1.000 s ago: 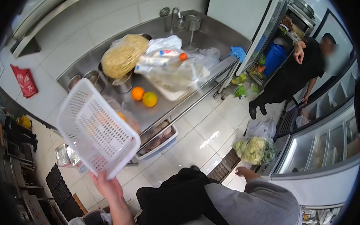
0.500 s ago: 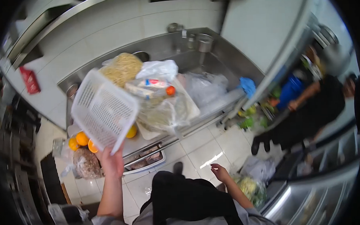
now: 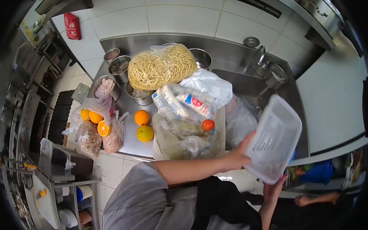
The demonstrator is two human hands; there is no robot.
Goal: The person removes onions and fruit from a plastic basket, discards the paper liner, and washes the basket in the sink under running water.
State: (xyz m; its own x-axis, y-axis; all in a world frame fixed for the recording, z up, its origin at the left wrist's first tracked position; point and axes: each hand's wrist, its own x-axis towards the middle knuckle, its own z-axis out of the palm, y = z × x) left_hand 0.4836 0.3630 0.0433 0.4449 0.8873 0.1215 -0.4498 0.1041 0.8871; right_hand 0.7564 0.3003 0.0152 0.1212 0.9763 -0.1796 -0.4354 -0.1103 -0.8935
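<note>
A white perforated plastic basket [image 3: 275, 137] is tilted over the right part of the steel sink bench, between my hands. Wrapped at its left side is my left hand [image 3: 237, 154], its arm stretched across my body. Gripping the basket's lower edge, my right hand [image 3: 274, 186] shows only some of its fingers. Just left of the basket lies a heap of clear plastic bags [image 3: 242, 122]. Beside that, a white tray [image 3: 223, 142] carries bagged food, white-and-blue packets [image 3: 196, 105] and a tomato [image 3: 208, 124].
A large bag of noodles [image 3: 161, 68] sits at the back among steel pots [image 3: 120, 67]. Oranges [image 3: 142, 117] and bagged minced food [image 3: 89, 139] lie on the left. A tap [image 3: 260, 58] stands at the back right. Another person's arm [image 3: 317, 199] shows at lower right.
My left hand has carried the basket from the left side across to the right. My right hand has come up and taken hold of it. The view has turned and shifted.
</note>
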